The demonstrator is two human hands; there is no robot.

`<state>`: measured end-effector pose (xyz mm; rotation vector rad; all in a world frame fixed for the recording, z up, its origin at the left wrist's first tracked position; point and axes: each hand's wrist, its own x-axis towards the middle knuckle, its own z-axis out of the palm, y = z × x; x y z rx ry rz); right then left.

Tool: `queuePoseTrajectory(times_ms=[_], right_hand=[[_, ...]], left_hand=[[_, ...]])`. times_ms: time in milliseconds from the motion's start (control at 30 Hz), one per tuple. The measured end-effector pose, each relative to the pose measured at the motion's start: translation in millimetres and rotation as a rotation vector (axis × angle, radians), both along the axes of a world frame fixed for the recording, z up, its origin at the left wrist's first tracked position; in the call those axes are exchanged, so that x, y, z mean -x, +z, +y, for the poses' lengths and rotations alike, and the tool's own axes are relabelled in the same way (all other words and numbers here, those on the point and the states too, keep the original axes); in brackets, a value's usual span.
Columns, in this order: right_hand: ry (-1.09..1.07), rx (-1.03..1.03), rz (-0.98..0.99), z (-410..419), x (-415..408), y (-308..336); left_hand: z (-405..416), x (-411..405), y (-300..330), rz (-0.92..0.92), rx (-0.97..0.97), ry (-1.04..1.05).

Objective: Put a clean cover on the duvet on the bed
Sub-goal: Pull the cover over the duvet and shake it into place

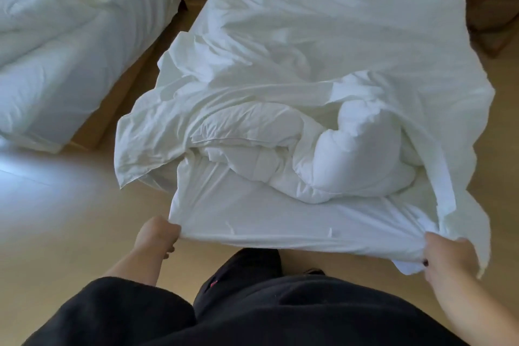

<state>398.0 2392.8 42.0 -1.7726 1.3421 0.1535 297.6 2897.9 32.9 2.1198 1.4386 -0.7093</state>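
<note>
While both hands, left [157, 233] and right [446, 258], grip the cover [280, 222] hem with closed fingers, tug evenly toward you; the duvet [351, 154] lies bunched inside the opening on the bed.

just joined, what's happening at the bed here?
A person stands at the foot of the bed, both hands gripping the near edge of the white cover: left hand at one corner, right hand at the other. The duvet lies bunched up at the cover's open end, not spread out. A second bed sits to the left.
</note>
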Motion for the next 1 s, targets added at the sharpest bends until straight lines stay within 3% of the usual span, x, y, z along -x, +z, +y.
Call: queuePoseTrajectory(times_ms=[100,200,333,400,433,533,600,667,767,933,1000], right_hand=[[-0.137,-0.132,-0.003,17,13,-8],[-0.114,-0.340,0.005,37,15,-18],[-0.002,-0.203,0.162,86,24,-37],[0.303,-0.051,0.190,134,35,-23],[0.518,-0.007,0.109,157,40,-16],[1.278,-0.125,-0.063,248,43,8],[1.557,0.032,-0.140,309,41,7],[1.502,0.160,-0.209,356,35,5],[1.404,0.111,-0.106,390,31,2],[1.585,0.115,0.111,405,49,22],[1.623,0.091,0.178,408,61,37]], left_hand=[[-11,-16,-8,-0.103,0.131,0.152],[-31,-42,-11,-0.369,0.392,0.474],[-53,-63,2,-0.556,0.825,0.681],[-54,-65,10,-0.540,0.988,0.712],[-53,-64,13,-0.521,1.057,0.717],[-30,-65,17,-0.441,1.217,0.666],[-4,-69,18,-0.375,1.315,0.578],[24,-71,18,-0.315,1.372,0.478],[71,-71,5,-0.271,1.332,0.300],[122,-94,-35,-0.192,1.250,0.430],[121,-108,-52,-0.149,1.108,0.331]])
